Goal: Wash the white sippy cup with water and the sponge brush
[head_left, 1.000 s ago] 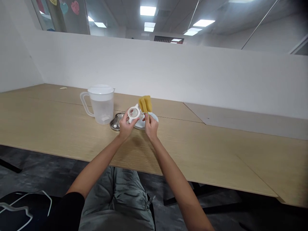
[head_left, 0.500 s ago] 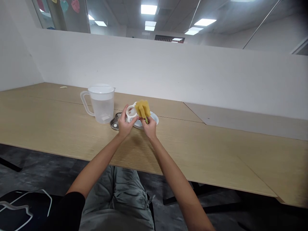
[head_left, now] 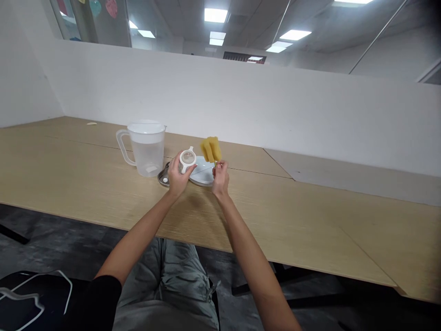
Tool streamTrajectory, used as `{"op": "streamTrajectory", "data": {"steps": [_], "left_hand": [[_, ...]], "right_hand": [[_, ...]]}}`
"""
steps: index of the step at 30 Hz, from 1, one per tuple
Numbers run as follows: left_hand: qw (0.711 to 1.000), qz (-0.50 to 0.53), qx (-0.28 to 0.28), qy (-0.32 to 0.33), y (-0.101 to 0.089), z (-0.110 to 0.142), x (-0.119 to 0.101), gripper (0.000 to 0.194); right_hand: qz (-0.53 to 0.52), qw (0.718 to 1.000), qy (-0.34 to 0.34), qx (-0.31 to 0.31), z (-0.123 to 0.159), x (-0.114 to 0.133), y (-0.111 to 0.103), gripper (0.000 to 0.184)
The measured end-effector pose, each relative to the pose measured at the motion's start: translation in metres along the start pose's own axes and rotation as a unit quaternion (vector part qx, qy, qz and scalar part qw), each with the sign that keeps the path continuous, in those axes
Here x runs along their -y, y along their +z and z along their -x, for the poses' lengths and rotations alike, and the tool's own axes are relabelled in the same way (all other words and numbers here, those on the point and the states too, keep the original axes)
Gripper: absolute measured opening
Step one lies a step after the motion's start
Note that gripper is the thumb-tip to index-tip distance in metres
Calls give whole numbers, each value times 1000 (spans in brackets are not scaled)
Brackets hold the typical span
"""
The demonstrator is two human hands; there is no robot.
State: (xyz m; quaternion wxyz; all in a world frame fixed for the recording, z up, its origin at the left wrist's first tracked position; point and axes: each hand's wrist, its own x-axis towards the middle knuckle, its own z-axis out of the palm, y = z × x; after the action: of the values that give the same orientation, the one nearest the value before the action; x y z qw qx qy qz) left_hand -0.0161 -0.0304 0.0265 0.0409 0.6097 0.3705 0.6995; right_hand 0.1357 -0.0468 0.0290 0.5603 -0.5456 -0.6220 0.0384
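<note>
My left hand [head_left: 177,178] grips a small round white tea strainer [head_left: 188,157] by its side, its face tilted toward me and short tabs at its rim. In my right hand [head_left: 220,178] is the thin green handle of a yellow sponge brush [head_left: 211,149], its lobed head held upright. The brush is apart from the strainer, up and to its right. Beneath both hands lies a white plate [head_left: 201,178], partly covered by them. A shiny metal tray [head_left: 163,178] with a small white piece on it is mostly hidden behind my left hand.
A clear plastic pitcher [head_left: 148,154] with a lid and liquid inside stands left of the tray. Farther back on the wooden table [head_left: 292,220] lies a small pale flat piece [head_left: 92,123]. A white wall [head_left: 241,105] rises behind the table.
My right hand has drawn the sponge brush away from the strainer, to the right and up, uncovering more of the plate. My left hand stays nearly in place with the strainer.
</note>
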Motion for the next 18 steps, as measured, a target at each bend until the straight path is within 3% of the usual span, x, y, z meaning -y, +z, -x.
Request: {"op": "streamTrajectory", "data": {"steps": [6,12,18], "left_hand": [[995,-83,6,49,-6,-6,12,55],[976,-145,87,140,-15,-12,25,49],[944,-215,124,216,-16,-14,24,43]], "right_hand": [[137,988,-62,23,-5,4,-16,48],[205,973,-108,22,-14,-7,-30,46],[253,957,-143,19,-14,-8,-27,39]]}}
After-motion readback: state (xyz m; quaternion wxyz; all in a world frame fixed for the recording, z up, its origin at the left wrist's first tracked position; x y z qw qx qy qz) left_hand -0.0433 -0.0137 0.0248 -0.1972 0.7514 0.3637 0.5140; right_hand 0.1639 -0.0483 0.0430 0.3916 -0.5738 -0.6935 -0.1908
